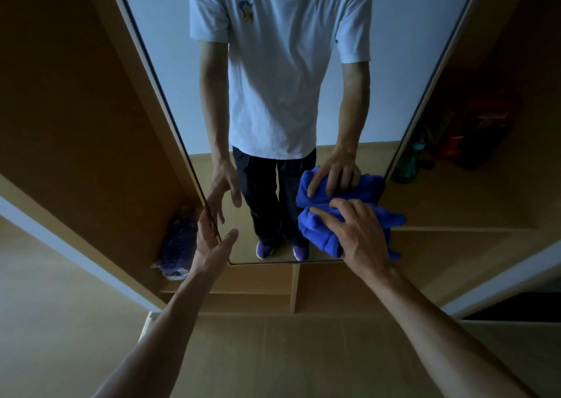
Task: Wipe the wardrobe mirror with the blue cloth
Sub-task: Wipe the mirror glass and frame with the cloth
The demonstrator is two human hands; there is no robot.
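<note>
While R grip (361,237) presses blue cloth (315,230) on mirror (170,64), fingers spread, L grip (212,246) apart by mirror edge.

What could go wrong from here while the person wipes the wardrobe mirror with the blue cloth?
1. The blue cloth is bunched up under the right hand, so probably only part of it meets the wardrobe mirror; streaks or missed patches may result.
2. The left hand is bare and lies at the mirror's left edge; it may leave prints on the glass.
</note>
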